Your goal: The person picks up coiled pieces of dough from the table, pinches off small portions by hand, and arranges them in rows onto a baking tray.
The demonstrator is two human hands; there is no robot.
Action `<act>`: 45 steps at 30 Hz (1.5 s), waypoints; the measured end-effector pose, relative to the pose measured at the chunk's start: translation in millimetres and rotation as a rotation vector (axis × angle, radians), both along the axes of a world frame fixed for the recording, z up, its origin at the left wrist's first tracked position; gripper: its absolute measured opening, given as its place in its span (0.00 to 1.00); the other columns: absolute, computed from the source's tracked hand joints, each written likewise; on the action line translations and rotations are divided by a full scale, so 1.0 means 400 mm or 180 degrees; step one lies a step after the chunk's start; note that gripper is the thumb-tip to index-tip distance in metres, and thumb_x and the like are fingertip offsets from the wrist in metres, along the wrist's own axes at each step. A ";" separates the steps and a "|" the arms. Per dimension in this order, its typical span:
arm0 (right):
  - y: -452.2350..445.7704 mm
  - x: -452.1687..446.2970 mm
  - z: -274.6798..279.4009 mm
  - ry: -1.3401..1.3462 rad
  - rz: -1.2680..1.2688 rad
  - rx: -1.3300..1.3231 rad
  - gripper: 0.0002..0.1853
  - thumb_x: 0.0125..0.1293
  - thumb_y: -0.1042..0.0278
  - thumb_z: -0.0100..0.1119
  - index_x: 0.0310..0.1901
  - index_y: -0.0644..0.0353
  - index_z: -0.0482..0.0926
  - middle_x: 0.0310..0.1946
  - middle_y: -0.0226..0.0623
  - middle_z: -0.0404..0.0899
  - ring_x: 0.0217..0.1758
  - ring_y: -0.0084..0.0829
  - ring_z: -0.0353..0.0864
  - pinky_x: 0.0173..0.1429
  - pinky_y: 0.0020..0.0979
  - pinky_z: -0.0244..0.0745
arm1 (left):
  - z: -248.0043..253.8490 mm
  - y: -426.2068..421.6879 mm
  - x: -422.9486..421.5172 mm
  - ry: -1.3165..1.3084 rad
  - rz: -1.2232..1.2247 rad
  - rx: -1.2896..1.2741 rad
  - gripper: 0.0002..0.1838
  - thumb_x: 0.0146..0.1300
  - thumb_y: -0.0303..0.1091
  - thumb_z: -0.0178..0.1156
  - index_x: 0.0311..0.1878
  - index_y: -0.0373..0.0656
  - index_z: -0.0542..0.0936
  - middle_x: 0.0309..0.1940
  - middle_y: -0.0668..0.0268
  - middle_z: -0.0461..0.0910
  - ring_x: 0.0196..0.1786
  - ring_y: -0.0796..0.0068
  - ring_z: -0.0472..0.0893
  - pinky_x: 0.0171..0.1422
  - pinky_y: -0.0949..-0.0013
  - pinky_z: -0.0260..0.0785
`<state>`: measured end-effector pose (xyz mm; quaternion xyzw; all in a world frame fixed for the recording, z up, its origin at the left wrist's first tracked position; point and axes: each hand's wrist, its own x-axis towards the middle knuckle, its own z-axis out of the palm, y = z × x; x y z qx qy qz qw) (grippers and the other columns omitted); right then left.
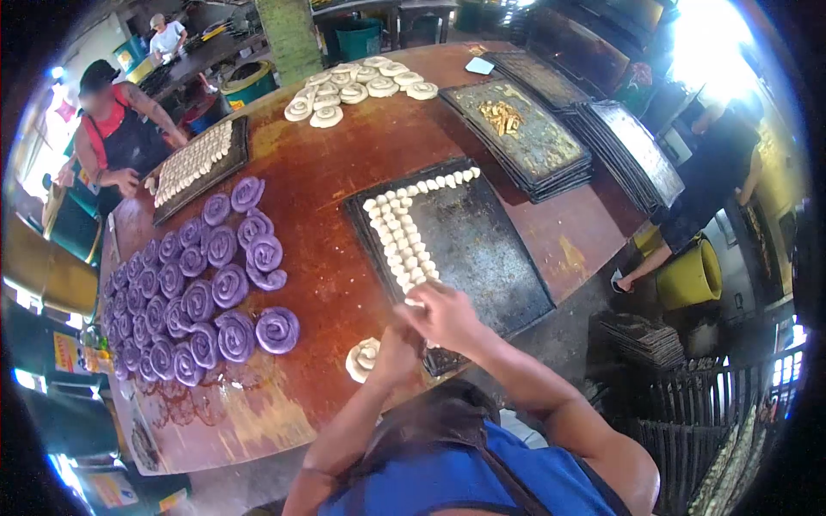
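Observation:
My right hand (443,318) is above the near left corner of a dark baking tray (490,249), fingers bent and pinched together. Close against it on the left is my left hand (398,351), its fingers curled and largely hidden. What either hand holds is hidden between them. Small pale dough pieces (397,236) fill several columns along the tray's left side, and one row runs along its far edge. Beside my left hand, a pale coil of dough (363,359) lies on the wooden table (318,249).
Purple dough coils (198,301) cover the table's left; pale coils (353,86) lie at the far side. Stacked trays (516,129) stand at the right. A co-worker (116,129) at the left is by another filled tray (202,168). Another person (714,172) stands right, near a yellow bucket (688,271).

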<state>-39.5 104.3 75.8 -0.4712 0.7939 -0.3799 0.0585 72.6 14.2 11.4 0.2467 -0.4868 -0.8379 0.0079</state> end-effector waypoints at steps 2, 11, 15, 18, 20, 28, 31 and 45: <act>-0.023 -0.033 -0.033 0.0460 0.0303 0.0116 0.17 0.66 0.56 0.59 0.33 0.66 0.79 0.27 0.47 0.81 0.22 0.32 0.80 0.27 0.34 0.77 | -0.083 -0.012 -0.029 0.0623 -0.0239 -0.2233 0.16 0.67 0.25 0.48 0.57 0.38 0.72 0.42 0.67 0.79 0.40 0.74 0.78 0.38 0.69 0.69; -0.207 -0.514 -0.268 -0.0908 0.0026 0.0131 0.09 0.64 0.66 0.61 0.34 0.65 0.79 0.27 0.43 0.81 0.30 0.36 0.82 0.33 0.33 0.77 | 0.067 -0.077 -0.094 0.0053 0.1550 0.0621 0.09 0.67 0.37 0.58 0.42 0.43 0.76 0.23 0.76 0.71 0.23 0.84 0.69 0.25 0.79 0.60; -0.296 -0.564 -0.362 -0.0163 -0.0109 -0.0043 0.09 0.60 0.70 0.63 0.41 0.63 0.79 0.34 0.49 0.81 0.40 0.46 0.81 0.45 0.41 0.75 | 0.050 -0.053 -0.083 -0.0084 0.1273 -0.0071 0.07 0.68 0.35 0.54 0.42 0.41 0.75 0.22 0.74 0.71 0.22 0.82 0.68 0.24 0.78 0.59; -0.259 -0.526 -0.241 -0.0629 0.0085 0.0490 0.17 0.62 0.70 0.60 0.51 0.67 0.75 0.47 0.52 0.79 0.44 0.49 0.80 0.50 0.42 0.76 | -0.042 -0.117 -0.083 0.0658 0.2418 0.0744 0.09 0.68 0.26 0.51 0.50 0.39 0.73 0.30 0.69 0.75 0.30 0.80 0.74 0.31 0.78 0.66; -0.168 -0.413 -0.143 -0.0685 0.0182 0.0312 0.17 0.62 0.68 0.62 0.51 0.64 0.76 0.44 0.49 0.79 0.43 0.43 0.81 0.48 0.41 0.77 | -0.044 -0.104 -0.105 -0.0300 0.2081 -0.0874 0.19 0.68 0.25 0.50 0.61 0.38 0.67 0.42 0.60 0.77 0.39 0.74 0.77 0.42 0.72 0.73; 0.036 -0.023 -0.021 -0.1310 0.0691 0.0256 0.17 0.59 0.77 0.58 0.51 0.63 0.77 0.37 0.45 0.82 0.38 0.40 0.83 0.41 0.36 0.79 | 0.047 -0.021 0.012 -0.0622 -0.1025 -0.0984 0.22 0.70 0.30 0.52 0.64 0.32 0.66 0.60 0.54 0.72 0.63 0.62 0.72 0.66 0.57 0.64; 0.025 0.025 -0.068 -0.0241 0.0421 0.0150 0.15 0.59 0.77 0.58 0.49 0.64 0.78 0.37 0.46 0.82 0.36 0.37 0.85 0.39 0.35 0.80 | 0.014 -0.007 -0.006 0.0064 0.0145 0.1000 0.15 0.71 0.28 0.50 0.58 0.33 0.72 0.50 0.60 0.78 0.48 0.72 0.77 0.50 0.66 0.72; -0.102 -0.392 -0.114 -0.1140 0.0059 0.0541 0.10 0.63 0.62 0.63 0.34 0.62 0.80 0.28 0.41 0.81 0.32 0.32 0.81 0.37 0.34 0.75 | 0.055 -0.122 -0.059 0.0797 0.1640 0.0330 0.06 0.68 0.31 0.51 0.35 0.40 0.71 0.18 0.70 0.67 0.21 0.79 0.68 0.25 0.75 0.64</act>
